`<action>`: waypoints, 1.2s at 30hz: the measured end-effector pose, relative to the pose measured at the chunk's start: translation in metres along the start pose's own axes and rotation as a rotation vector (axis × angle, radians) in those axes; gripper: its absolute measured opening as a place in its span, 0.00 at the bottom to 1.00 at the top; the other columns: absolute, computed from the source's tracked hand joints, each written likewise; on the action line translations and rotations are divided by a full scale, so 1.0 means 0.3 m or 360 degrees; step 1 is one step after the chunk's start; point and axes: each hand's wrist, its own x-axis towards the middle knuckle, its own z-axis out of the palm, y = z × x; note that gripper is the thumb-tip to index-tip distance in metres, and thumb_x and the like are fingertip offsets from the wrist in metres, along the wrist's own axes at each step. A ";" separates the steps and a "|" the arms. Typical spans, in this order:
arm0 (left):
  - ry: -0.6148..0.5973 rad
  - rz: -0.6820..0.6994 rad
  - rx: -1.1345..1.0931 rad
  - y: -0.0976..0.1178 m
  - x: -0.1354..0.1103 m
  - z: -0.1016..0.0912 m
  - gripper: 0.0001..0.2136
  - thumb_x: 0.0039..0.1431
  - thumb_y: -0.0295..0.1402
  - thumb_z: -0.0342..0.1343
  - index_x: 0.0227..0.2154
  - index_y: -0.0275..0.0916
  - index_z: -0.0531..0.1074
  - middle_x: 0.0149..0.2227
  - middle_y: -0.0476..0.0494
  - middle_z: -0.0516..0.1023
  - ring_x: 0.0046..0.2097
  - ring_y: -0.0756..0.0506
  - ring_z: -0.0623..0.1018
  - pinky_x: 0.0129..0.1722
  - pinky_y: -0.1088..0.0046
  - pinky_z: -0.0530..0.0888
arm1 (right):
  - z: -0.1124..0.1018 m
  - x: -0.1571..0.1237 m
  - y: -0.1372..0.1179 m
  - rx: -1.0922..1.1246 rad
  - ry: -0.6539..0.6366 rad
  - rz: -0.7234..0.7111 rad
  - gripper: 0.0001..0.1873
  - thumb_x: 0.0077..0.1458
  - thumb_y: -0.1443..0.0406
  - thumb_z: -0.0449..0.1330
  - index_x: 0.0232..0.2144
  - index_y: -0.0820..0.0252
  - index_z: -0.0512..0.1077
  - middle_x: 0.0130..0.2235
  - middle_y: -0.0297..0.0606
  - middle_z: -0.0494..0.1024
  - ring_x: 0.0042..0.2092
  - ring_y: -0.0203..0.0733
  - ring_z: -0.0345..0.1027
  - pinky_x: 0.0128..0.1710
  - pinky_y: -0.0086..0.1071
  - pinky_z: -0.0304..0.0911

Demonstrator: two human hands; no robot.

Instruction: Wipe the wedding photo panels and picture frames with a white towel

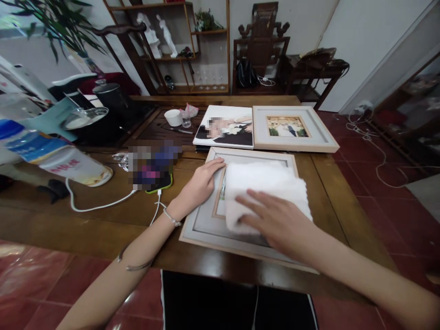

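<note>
A picture frame (197, 228) with a pale wood border and a grey mat lies at the table's front edge. My left hand (202, 181) rests along its upper left side, fingers stretched over the border. A folded white cloth (264, 176) covers most of the small picture in the middle; a strip of that picture shows at the cloth's left. My right hand (275, 215) presses on the cloth with its fingers spread, slightly blurred by motion. Behind lie a similar frame (330, 137) with a photo of people outdoors and a photo panel (223, 126) with a white border.
A phone (160, 184) with a white cable lies left of my forearm. Further left are a leaning bottle (75, 162) and a dark pot with a glass lid (87, 121). A white cup (173, 118) stands on a dark tray. Cables (366, 133) lie on the floor at right.
</note>
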 end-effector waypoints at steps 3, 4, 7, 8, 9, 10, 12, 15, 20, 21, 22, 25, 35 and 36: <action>-0.0015 0.0021 0.0008 0.000 0.001 -0.001 0.25 0.53 0.13 0.42 0.51 0.33 0.72 0.57 0.36 0.73 0.59 0.42 0.72 0.62 0.55 0.67 | 0.034 0.035 0.119 -0.0145 0.0098 0.0226 0.31 0.45 0.83 0.51 0.50 0.60 0.72 0.64 0.46 0.62 0.65 0.60 0.50 0.61 0.57 0.53; -0.0022 0.0022 0.0006 0.000 0.001 -0.001 0.25 0.53 0.13 0.42 0.51 0.33 0.72 0.56 0.35 0.73 0.59 0.42 0.72 0.62 0.55 0.67 | 0.039 0.039 0.151 -0.0213 0.0148 0.0313 0.32 0.46 0.84 0.50 0.51 0.61 0.71 0.65 0.47 0.61 0.66 0.61 0.48 0.62 0.58 0.51; -0.0021 0.0020 -0.0005 -0.002 0.001 0.002 0.24 0.53 0.13 0.43 0.51 0.31 0.72 0.56 0.32 0.73 0.60 0.41 0.72 0.62 0.55 0.67 | 0.043 0.040 0.206 -0.0407 0.0310 0.0534 0.31 0.48 0.83 0.49 0.54 0.65 0.68 0.65 0.49 0.60 0.66 0.64 0.47 0.61 0.58 0.52; -0.0018 0.0020 -0.0010 -0.003 0.002 0.002 0.24 0.54 0.14 0.43 0.51 0.31 0.72 0.57 0.32 0.73 0.60 0.41 0.72 0.62 0.55 0.67 | 0.043 0.039 0.208 -0.0438 0.0327 0.0556 0.31 0.48 0.83 0.50 0.54 0.66 0.68 0.65 0.50 0.60 0.66 0.65 0.47 0.60 0.59 0.53; -0.0015 0.0019 -0.0016 -0.004 0.002 0.003 0.24 0.54 0.14 0.43 0.51 0.31 0.72 0.57 0.32 0.73 0.60 0.41 0.72 0.62 0.55 0.67 | 0.044 0.040 0.201 -0.0449 0.0312 0.0544 0.30 0.48 0.83 0.50 0.53 0.66 0.69 0.64 0.51 0.61 0.65 0.66 0.48 0.59 0.59 0.54; -0.0013 0.0016 -0.0022 -0.004 0.002 0.003 0.24 0.54 0.14 0.43 0.51 0.32 0.72 0.57 0.33 0.73 0.60 0.41 0.72 0.62 0.55 0.66 | 0.045 0.040 0.187 -0.0443 0.0267 0.0507 0.30 0.47 0.83 0.50 0.52 0.66 0.70 0.64 0.51 0.62 0.65 0.66 0.49 0.59 0.59 0.55; -0.0001 0.0002 -0.0032 -0.003 0.002 0.002 0.24 0.54 0.14 0.43 0.51 0.32 0.72 0.56 0.34 0.74 0.59 0.41 0.72 0.62 0.54 0.67 | 0.044 0.040 0.141 -0.0389 0.0135 0.0405 0.28 0.46 0.82 0.52 0.49 0.65 0.72 0.62 0.52 0.64 0.63 0.66 0.53 0.58 0.58 0.57; 0.0026 -0.0011 -0.0028 0.002 0.001 0.003 0.23 0.54 0.14 0.43 0.50 0.30 0.72 0.56 0.33 0.74 0.59 0.41 0.73 0.61 0.56 0.68 | 0.019 0.024 0.046 -0.0229 -0.0011 0.0254 0.27 0.45 0.80 0.56 0.49 0.62 0.71 0.61 0.53 0.66 0.60 0.65 0.60 0.54 0.54 0.64; 0.0054 0.0022 0.0001 -0.001 0.000 0.011 0.24 0.53 0.13 0.43 0.50 0.30 0.72 0.55 0.33 0.74 0.59 0.41 0.73 0.61 0.58 0.68 | -0.048 -0.046 -0.111 0.0181 0.0013 -0.0244 0.15 0.52 0.70 0.59 0.43 0.56 0.71 0.60 0.48 0.68 0.57 0.61 0.65 0.47 0.49 0.70; 0.0058 0.0036 0.0002 -0.007 0.000 0.014 0.24 0.52 0.13 0.43 0.50 0.30 0.72 0.55 0.33 0.74 0.59 0.41 0.73 0.61 0.58 0.68 | -0.051 -0.055 -0.135 0.0231 0.0082 -0.0317 0.09 0.55 0.69 0.58 0.40 0.55 0.71 0.60 0.46 0.69 0.57 0.59 0.66 0.48 0.48 0.70; 0.0062 0.0052 0.0001 -0.016 0.000 0.018 0.24 0.52 0.13 0.43 0.50 0.31 0.72 0.55 0.33 0.74 0.58 0.41 0.73 0.61 0.58 0.68 | -0.049 -0.060 -0.155 0.0255 0.0167 -0.0367 0.04 0.57 0.67 0.57 0.36 0.55 0.71 0.59 0.45 0.70 0.56 0.57 0.67 0.50 0.48 0.69; 0.0067 0.0100 -0.0006 -0.050 0.000 0.026 0.24 0.52 0.14 0.44 0.50 0.34 0.72 0.56 0.35 0.74 0.58 0.42 0.73 0.60 0.58 0.69 | -0.015 -0.046 -0.177 0.0232 0.0437 -0.0418 0.06 0.59 0.65 0.58 0.29 0.56 0.71 0.56 0.44 0.73 0.55 0.55 0.68 0.53 0.48 0.66; -0.0023 0.0078 -0.0082 -0.016 -0.002 -0.003 0.20 0.57 0.18 0.48 0.52 0.34 0.71 0.56 0.34 0.73 0.59 0.41 0.72 0.60 0.56 0.68 | 0.001 0.019 0.104 -0.0158 0.0180 0.0014 0.11 0.49 0.77 0.60 0.24 0.59 0.76 0.58 0.37 0.71 0.60 0.60 0.61 0.52 0.49 0.68; -0.0011 0.0052 -0.0055 -0.008 0.000 -0.003 0.21 0.56 0.16 0.46 0.51 0.34 0.71 0.56 0.34 0.74 0.59 0.41 0.72 0.60 0.56 0.68 | -0.003 0.017 0.128 -0.0234 0.0163 0.0109 0.12 0.47 0.79 0.59 0.24 0.59 0.76 0.58 0.37 0.72 0.60 0.60 0.62 0.51 0.49 0.69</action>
